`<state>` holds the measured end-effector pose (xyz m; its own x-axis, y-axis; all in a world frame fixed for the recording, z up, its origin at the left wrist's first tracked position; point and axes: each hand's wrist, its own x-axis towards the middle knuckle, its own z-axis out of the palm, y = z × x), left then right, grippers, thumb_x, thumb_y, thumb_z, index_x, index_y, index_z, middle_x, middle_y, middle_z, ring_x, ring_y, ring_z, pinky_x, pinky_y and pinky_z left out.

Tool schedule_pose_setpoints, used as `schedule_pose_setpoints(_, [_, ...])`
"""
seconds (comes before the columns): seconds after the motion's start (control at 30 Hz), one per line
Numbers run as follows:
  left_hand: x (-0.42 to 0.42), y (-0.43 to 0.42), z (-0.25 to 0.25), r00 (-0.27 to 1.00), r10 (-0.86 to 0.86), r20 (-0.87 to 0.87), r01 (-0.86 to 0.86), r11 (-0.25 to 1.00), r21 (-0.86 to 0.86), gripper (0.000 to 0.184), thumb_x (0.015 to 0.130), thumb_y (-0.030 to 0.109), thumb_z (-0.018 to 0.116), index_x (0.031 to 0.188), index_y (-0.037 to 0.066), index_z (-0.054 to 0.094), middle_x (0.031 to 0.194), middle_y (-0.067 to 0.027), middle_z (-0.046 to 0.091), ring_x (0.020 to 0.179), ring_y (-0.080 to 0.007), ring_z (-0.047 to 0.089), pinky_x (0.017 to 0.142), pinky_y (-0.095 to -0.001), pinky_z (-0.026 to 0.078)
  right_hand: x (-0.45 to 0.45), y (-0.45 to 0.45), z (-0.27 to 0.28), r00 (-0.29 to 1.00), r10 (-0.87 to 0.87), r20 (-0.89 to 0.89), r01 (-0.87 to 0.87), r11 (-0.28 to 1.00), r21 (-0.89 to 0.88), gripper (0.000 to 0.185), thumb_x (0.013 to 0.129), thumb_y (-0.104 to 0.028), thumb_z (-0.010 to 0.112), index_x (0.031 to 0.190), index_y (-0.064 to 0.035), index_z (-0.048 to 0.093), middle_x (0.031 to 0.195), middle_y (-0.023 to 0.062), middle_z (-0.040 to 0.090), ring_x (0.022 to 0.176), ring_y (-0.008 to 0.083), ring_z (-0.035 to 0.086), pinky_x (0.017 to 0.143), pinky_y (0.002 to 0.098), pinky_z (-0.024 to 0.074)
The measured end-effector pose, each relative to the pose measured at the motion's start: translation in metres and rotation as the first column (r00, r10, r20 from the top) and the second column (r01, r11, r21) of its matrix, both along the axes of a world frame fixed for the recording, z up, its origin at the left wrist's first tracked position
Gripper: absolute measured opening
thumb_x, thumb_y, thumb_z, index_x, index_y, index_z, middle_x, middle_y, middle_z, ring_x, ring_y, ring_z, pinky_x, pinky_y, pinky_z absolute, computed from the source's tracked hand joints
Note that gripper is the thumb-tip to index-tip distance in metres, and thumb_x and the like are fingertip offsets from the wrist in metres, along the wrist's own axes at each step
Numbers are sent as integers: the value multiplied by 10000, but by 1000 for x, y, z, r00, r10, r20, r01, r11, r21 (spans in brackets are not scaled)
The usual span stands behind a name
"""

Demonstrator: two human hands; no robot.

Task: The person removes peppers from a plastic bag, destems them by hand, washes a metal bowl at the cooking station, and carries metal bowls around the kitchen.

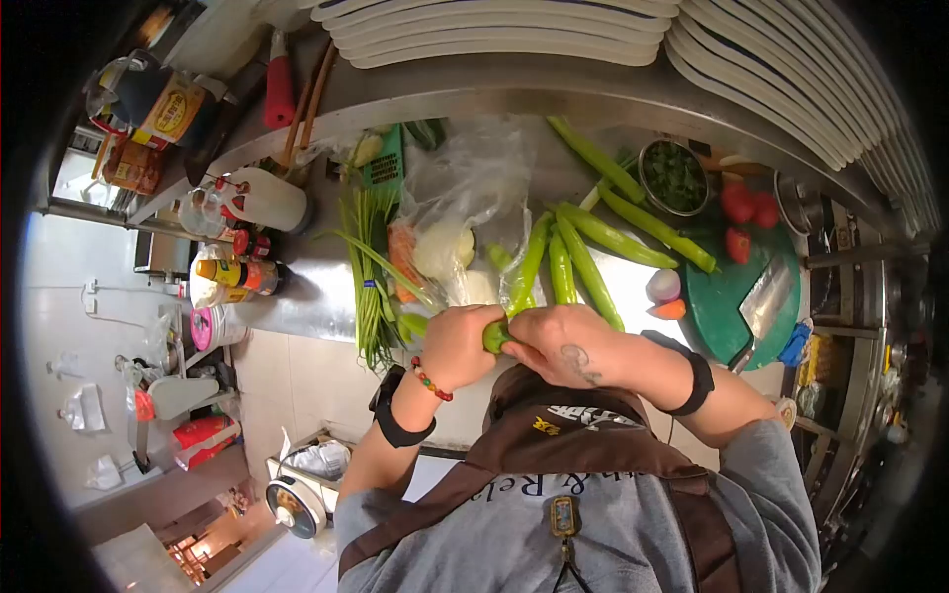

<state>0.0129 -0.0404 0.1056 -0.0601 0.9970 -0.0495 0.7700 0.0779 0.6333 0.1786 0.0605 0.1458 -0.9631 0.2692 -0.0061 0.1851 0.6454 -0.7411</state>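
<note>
Close to my body, at the counter's front edge, both hands are closed on one green pepper (496,337). My left hand (460,346) grips one side of it and my right hand (563,341) has its fingers on the other; much of the pepper is hidden. Just beyond them lie several long green peppers (585,259). A clear plastic bag (465,178) with pale vegetables in it rests ahead of my left hand. Beside the bag is a tied bunch of thin green stalks (368,287). An onion piece (663,287) and a carrot piece (668,310) sit to the right.
A cleaver (766,301) lies on the round green cutting board (707,282), with tomatoes (738,203) at its far edge. Chopped greens fill a metal bowl (674,178). Sauce bottles (237,274) stand at the left, and stacked white plates (494,35) occupy the shelf above.
</note>
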Motion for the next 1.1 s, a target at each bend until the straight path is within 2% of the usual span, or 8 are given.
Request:
schedule_pose_setpoints(0.13, [-11, 20, 3, 997, -15, -79, 21, 997, 80, 182, 651, 135, 694, 813, 91, 623, 765, -135, 649, 735, -369, 625, 615, -458, 488, -17, 19, 2, 987, -18, 159, -6, 989, 146, 191, 832, -187, 612, 752, -15, 593, 748, 149, 624, 692, 371, 619, 609, 460, 493])
schedule_pose_setpoints(0.37, [-37, 64, -3, 972, 1, -236, 44, 981, 188, 139, 692, 154, 658, 822, 118, 627, 779, -127, 658, 727, -368, 629, 601, -464, 489, -47, 36, -24, 988, -148, 35, 129, 937, 324, 189, 816, -186, 616, 736, -16, 595, 738, 146, 625, 670, 362, 629, 549, 449, 496])
schedule_pose_setpoints(0.57, [-57, 94, -17, 894, 227, -387, -165, 969, 185, 92, 685, 136, 676, 752, 105, 621, 712, -130, 634, 706, -340, 628, 595, -397, 484, -83, 55, -60, 904, -294, -310, 411, 800, 438, 244, 870, -198, 575, 692, -31, 576, 661, 94, 595, 558, 277, 594, 481, 391, 462])
schedule_pose_setpoints(0.63, [-63, 97, -18, 893, 244, -377, -148, 953, 266, 70, 705, 137, 664, 737, 109, 609, 695, -117, 626, 685, -331, 623, 596, -388, 484, -81, 75, -54, 930, -346, -123, 297, 906, -302, 277, 892, -206, 575, 672, -38, 566, 608, 33, 529, 512, 186, 522, 442, 331, 401])
schedule_pose_setpoints(0.73, [-78, 98, -24, 910, 71, -409, 87, 931, 354, 124, 732, 218, 650, 792, 127, 591, 707, -88, 635, 642, -314, 632, 583, -424, 490, -76, 79, -62, 945, -288, 155, 244, 307, -920, 299, 893, -241, 589, 663, -52, 569, 590, 6, 490, 478, 121, 454, 414, 286, 331])
schedule_pose_setpoints(0.8, [-78, 100, -27, 897, 25, -442, 142, 929, 341, 118, 720, 175, 663, 808, 119, 609, 710, -94, 630, 658, -314, 623, 597, -403, 488, -79, 79, -66, 925, -269, 268, 281, 10, -960, 273, 852, -220, 627, 633, -71, 564, 583, 6, 484, 455, 98, 414, 392, 273, 268])
schedule_pose_setpoints(0.9, [-80, 105, -40, 862, -32, -506, 172, 957, 232, 138, 720, 163, 673, 841, 120, 620, 732, -94, 636, 682, -312, 625, 610, -401, 489, -96, 79, -72, 868, -346, 356, 457, 276, -846, 305, 871, -247, 615, 644, -52, 556, 576, -13, 490, 453, 75, 367, 403, 235, 250])
schedule_pose_setpoints(1.1, [-139, 108, -58, 808, 112, -579, -32, 989, 147, 225, 728, 243, 725, 887, 113, 632, 802, -132, 654, 753, -309, 655, 655, -411, 514, -95, 69, -72, 761, -578, 296, 561, 356, -748, 363, 839, -343, 623, 707, -5, 633, 636, 65, 555, 514, 168, 492, 456, 324, 396])
